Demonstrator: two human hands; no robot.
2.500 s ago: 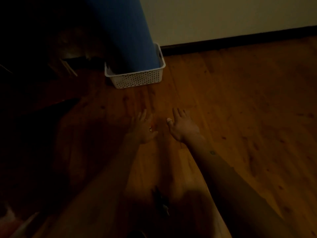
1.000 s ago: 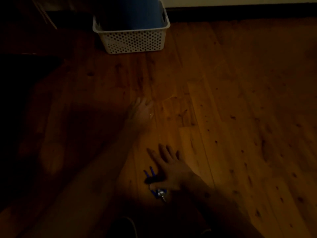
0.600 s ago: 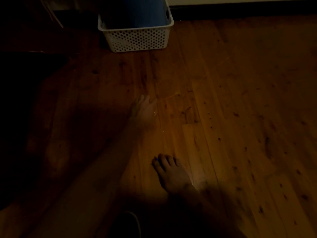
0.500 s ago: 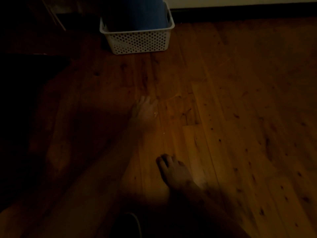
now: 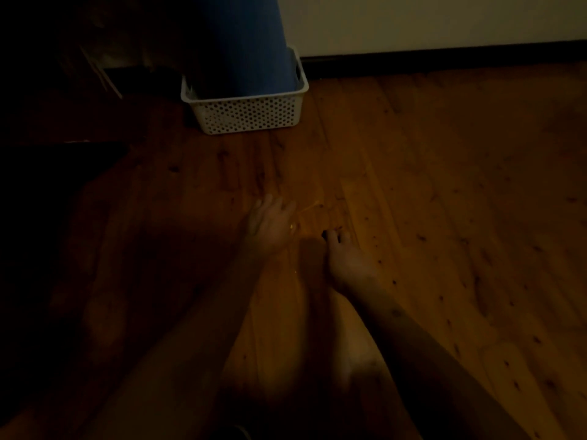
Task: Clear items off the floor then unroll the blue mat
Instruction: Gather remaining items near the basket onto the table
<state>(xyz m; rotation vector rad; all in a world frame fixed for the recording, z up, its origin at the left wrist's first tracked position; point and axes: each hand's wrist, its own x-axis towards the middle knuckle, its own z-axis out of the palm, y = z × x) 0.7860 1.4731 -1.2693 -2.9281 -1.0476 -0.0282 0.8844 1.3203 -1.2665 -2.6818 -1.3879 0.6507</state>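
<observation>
The rolled blue mat [image 5: 244,42] stands upright in a white perforated basket [image 5: 247,112] by the far wall. My left hand [image 5: 270,223] hovers low over the wooden floor with loose, spread fingers and holds nothing. Just to its right, my right hand [image 5: 346,258] is curled around a small dark item [image 5: 326,234] that pokes out at the fingertips. The room is dim and most of the item is hidden in the hand. Both hands are well short of the basket.
Bare wooden floorboards [image 5: 444,217] stretch to the right up to a dark skirting board [image 5: 444,57] under a pale wall. Dark furniture [image 5: 47,185] fills the left side. My knee [image 5: 355,369] shows low between my arms.
My right hand closed over a small blue and metal item near my knees and came forward beside my left hand. The view tilted up, showing more of the mat and wall.
</observation>
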